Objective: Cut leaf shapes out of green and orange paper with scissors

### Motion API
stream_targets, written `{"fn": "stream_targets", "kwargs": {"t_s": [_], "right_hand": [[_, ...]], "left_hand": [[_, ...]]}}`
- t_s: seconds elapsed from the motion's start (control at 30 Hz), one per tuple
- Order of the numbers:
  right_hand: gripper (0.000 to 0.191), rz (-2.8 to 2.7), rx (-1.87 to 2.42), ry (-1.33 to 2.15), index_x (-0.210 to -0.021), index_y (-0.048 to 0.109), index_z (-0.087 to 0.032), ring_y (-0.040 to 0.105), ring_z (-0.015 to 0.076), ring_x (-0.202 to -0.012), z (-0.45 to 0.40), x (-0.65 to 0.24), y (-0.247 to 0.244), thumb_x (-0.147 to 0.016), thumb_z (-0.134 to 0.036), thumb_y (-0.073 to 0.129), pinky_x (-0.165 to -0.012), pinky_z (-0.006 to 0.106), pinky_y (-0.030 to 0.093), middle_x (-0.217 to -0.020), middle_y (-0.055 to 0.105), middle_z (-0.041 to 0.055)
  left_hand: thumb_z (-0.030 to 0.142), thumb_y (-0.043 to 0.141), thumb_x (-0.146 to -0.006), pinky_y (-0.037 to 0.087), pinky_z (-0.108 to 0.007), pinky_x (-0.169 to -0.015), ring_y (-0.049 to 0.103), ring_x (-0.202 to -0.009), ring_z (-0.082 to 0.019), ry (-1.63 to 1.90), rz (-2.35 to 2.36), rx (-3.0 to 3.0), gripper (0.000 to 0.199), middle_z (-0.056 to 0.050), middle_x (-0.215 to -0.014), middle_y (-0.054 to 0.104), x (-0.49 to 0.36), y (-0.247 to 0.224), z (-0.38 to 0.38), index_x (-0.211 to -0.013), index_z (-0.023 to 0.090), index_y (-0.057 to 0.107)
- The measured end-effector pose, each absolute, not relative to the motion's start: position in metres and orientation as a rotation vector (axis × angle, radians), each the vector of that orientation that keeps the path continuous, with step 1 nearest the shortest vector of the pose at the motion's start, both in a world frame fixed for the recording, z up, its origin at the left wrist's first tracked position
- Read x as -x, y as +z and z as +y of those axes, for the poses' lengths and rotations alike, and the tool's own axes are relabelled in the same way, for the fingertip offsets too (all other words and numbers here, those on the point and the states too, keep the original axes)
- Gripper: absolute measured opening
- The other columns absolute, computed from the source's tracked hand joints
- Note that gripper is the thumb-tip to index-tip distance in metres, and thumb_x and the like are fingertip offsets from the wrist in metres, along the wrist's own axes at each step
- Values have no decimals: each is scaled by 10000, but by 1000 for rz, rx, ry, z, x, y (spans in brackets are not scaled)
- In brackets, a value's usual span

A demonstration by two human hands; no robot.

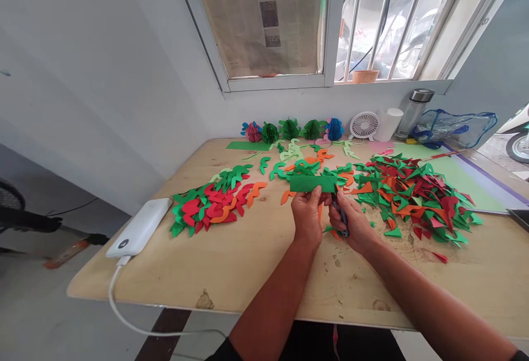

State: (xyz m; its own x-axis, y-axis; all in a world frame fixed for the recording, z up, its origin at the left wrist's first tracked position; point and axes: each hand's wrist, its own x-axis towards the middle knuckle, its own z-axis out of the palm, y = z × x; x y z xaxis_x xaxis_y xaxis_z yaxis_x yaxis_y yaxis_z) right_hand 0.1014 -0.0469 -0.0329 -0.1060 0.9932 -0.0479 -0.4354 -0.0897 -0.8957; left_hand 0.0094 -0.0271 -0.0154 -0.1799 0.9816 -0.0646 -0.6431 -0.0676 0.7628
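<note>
My left hand (308,212) pinches the lower edge of a green paper strip (308,183), held up over the middle of the table. In my right hand (353,220) is a pair of scissors (343,219) with dark handles, its blades at the strip's right end. How far the blades are apart is hard to see. Just behind the strip lie curved green cut-outs (279,171) and orange ones (324,154). To the left is a heap of red cut-outs (215,204) mixed with green and orange. A large pile of red, green and orange paper scraps (413,193) spreads out at the right.
A white power bank (140,227) with a cable sits at the table's left edge. Along the wall stand folded paper figures (290,128), a small fan (364,125), a glass bottle (414,113) and a clear blue-edged pouch (454,128). Paper sheets (467,176) lie at the right.
</note>
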Motion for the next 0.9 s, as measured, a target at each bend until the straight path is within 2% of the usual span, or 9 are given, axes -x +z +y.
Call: {"fn": "stream_targets", "kwargs": {"t_s": [0.9], "right_hand": [[416,-925,892,1481,-727,560,-183,220,47,-368,-47,-102,-33,-791,-585,641,-350,197,151,-467,366,-86]], "left_hand": [[305,804,-583,520,-328,-741,629,-615,-141,1594,780,-556,279,-41,-697,688,-10,-14,-29,-746,125,668]]}}
